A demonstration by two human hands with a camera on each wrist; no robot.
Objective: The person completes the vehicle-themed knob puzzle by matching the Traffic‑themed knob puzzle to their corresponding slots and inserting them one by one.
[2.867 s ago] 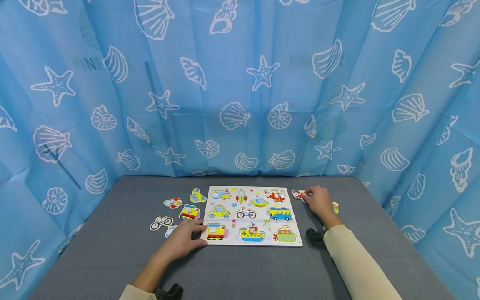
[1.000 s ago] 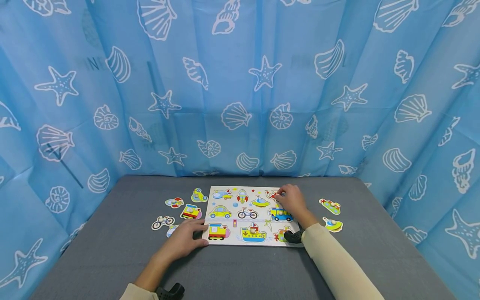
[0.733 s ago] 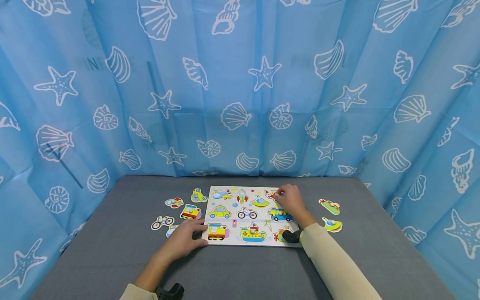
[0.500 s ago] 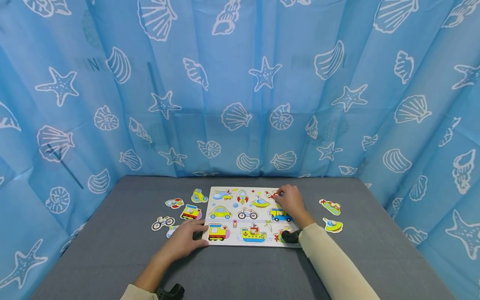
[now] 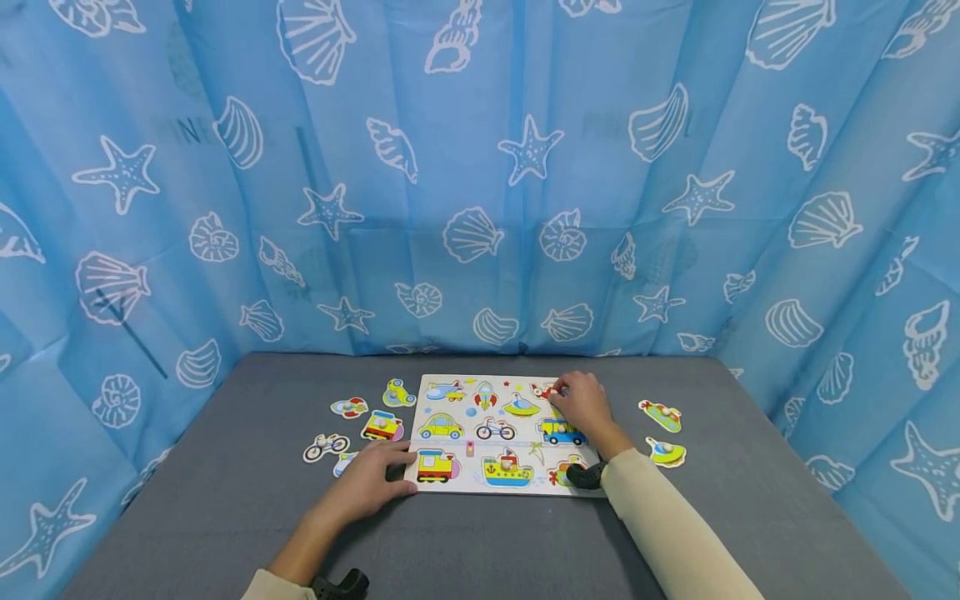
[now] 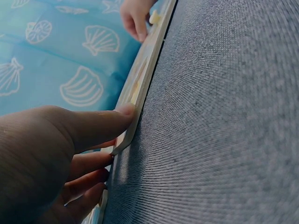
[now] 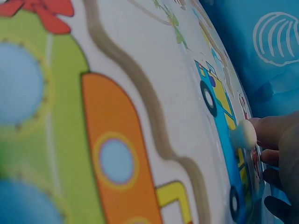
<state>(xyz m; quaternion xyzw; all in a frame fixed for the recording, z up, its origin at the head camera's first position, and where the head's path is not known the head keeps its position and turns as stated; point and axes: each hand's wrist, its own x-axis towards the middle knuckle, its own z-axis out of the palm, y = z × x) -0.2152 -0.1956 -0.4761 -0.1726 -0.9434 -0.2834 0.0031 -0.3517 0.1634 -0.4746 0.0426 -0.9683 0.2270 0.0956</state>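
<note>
A wooden puzzle board (image 5: 465, 483) printed with vehicles lies flat on the table. At its left edge my left hand (image 5: 371, 479) rests with the thumb and fingertips touching the board, the thumb extended over the rim in the left wrist view. Over the upper right corner, my right hand (image 5: 583, 402) pinches a red helicopter piece (image 5: 540, 390) at its printed spot. Fingers hide most of that piece, so I cannot tell how flush it sits. Just below it sits the blue bus piece (image 5: 558, 431), whose round knob (image 7: 244, 134) is near my right fingers.
Loose pieces lie left of the board: a rocket (image 5: 349, 407), car (image 5: 399, 392), train (image 5: 382, 426), bicycle (image 5: 326, 447) and a partly hidden one (image 5: 343, 463). Another piece (image 5: 662, 415) and a flying saucer (image 5: 666, 452) lie to the right. A blue shell-patterned curtain (image 5: 480, 167) hangs behind.
My right hand took the helicopter piece from the table right of the board and moved it left onto the board's upper right. Since then it has stayed nearly still; the left hand has not moved.
</note>
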